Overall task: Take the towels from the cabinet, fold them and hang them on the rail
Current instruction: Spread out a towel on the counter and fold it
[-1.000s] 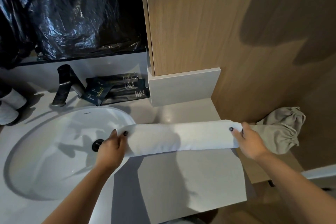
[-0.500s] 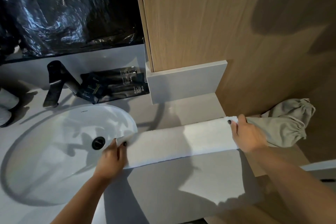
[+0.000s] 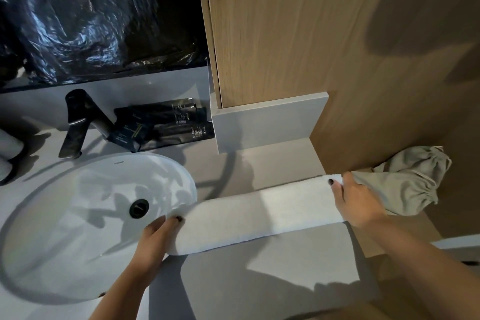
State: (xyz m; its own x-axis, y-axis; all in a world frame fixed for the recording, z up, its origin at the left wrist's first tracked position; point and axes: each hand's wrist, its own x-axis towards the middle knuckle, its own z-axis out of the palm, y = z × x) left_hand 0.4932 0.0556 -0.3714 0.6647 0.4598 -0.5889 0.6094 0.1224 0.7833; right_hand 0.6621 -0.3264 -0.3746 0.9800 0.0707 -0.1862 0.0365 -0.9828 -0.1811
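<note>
towel (image 3: 259, 215) folded into a strip on the bench (image 3: 259, 280), left hand (image 3: 155, 239) and right hand (image 3: 355, 202) pinching its ends; hanging left.

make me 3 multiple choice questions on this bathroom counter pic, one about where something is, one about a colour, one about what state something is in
1. Where does the folded towel lie?
A. inside the sink bowl
B. along the counter, its left end at the sink rim
C. over a rail

2. What colour is the tap behind the sink?
A. black
B. gold
C. white

3. What are the hands doing with the towel?
A. neither touches it
B. only one grips it
C. each grips one end

Answers:
1 B: the towel stretches across the grey counter, and its left end reaches the basin's edge.
2 A: the tap is dark black against the pale counter.
3 C: the left hand holds the left end and the right hand holds the right end, thumbs on top.
</note>
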